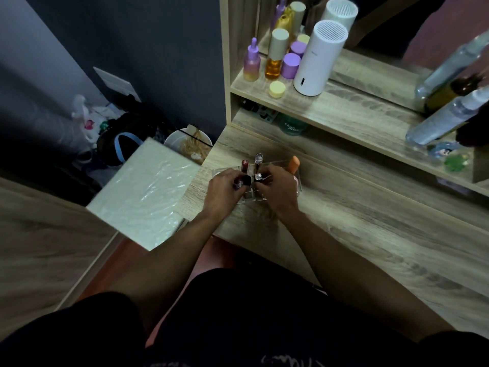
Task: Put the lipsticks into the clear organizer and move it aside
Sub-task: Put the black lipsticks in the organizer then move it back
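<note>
The clear organizer [297, 178] stands on the wooden desk [370, 229] near its left edge. A dark red lipstick [244, 165] and a silver-capped one [258, 160] stand upright in its back slots; an orange lipstick [294, 163] stands at the right end. My left hand [225, 190] grips a black-capped lipstick [246, 180] over the organizer's front slots. My right hand [277, 190] holds a small silvery lipstick [258, 177] beside it. The front of the organizer is hidden under both hands.
A shelf [330, 107] above the desk carries purple and amber bottles [275, 59], a white cylinder [320, 59] and clear spray bottles [449, 120]. A plastic-wrapped white box [143, 194] leans off the desk's left edge; a white bin [188, 144] stands on the floor behind it.
</note>
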